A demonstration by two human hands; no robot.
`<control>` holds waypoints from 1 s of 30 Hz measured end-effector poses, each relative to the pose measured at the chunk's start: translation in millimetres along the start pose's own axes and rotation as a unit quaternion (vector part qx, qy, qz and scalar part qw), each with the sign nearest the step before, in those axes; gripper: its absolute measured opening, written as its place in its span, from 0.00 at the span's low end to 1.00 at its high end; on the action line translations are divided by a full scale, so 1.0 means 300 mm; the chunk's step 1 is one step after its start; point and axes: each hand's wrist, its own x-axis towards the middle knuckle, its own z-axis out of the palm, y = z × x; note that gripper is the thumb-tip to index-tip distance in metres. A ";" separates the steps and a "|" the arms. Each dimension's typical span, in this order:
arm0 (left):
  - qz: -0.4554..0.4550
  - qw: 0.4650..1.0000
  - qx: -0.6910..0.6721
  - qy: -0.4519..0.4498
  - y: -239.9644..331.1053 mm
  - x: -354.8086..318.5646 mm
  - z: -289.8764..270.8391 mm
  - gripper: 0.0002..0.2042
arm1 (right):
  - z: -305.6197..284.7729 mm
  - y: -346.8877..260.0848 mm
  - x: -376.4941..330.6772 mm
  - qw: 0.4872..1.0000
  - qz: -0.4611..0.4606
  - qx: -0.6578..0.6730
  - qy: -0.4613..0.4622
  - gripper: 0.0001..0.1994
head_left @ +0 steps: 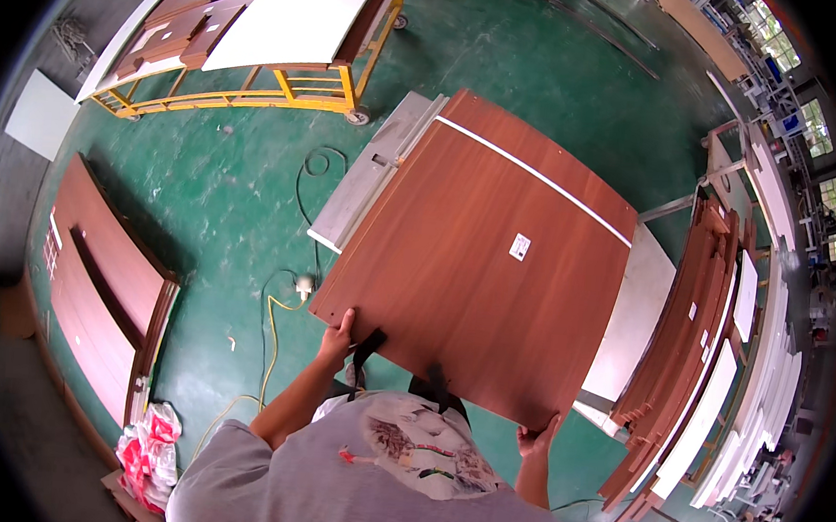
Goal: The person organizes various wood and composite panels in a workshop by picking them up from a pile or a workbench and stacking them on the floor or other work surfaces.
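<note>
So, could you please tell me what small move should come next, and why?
I would probably push the brown panel slightly forward, evenly on both sides: the left hand is at its near left corner, the right hand at its near right, and its near edge lies close to the grey shirt.

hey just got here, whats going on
A person in a grey shirt has both hands on a large brown panel, with the left hand at its near left corner and the right hand at its near right corner. The panel lies over a grey worktable, with a white label facing up. More brown boards are stacked to the right, and others sit on a yellow cart at the upper left.
</note>
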 end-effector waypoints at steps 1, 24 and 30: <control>0.008 1.000 -0.022 0.014 0.041 0.013 0.050 0.32 | 0.070 -0.033 0.026 1.000 0.000 -0.004 0.026 0.28; 0.022 0.999 0.029 0.029 0.377 0.413 0.599 0.29 | 0.207 -0.665 0.606 0.777 -0.035 -0.549 0.306 0.39; 0.014 0.998 0.056 0.029 0.410 0.418 0.624 0.39 | 0.291 -0.675 0.641 0.877 -0.012 -0.456 0.150 0.44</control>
